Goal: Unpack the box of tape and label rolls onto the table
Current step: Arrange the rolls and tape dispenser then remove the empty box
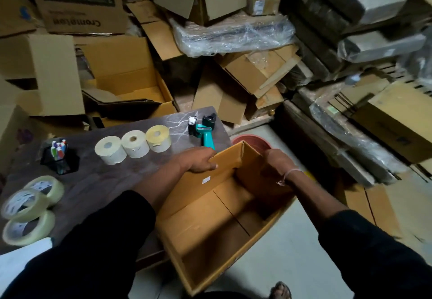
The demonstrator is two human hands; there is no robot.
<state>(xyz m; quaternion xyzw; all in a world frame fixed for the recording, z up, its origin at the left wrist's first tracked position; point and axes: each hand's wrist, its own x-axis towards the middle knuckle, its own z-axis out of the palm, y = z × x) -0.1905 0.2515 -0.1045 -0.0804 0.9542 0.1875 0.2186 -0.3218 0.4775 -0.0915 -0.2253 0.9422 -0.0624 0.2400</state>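
Box point(210, 224) looks emptied; left hand point(198, 160) and right hand point(278, 165) each grip a flap. Next: set it aside off the counter point(98, 181).

I see a tan-orange box point(210, 217) at my near right, three cream label rolls point(133, 145) and three clear tape rolls point(30, 207) on the dark, pale-veined table point(98, 181), and a teal dispenser point(205, 135) farther off.

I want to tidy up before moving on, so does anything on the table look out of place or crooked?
Little stands out. The three label rolls stand in a neat row, and the tape dispenser lies on its side near the far edge. The clear tape rolls are a loose overlapping cluster at the near corner, close to the table edge.
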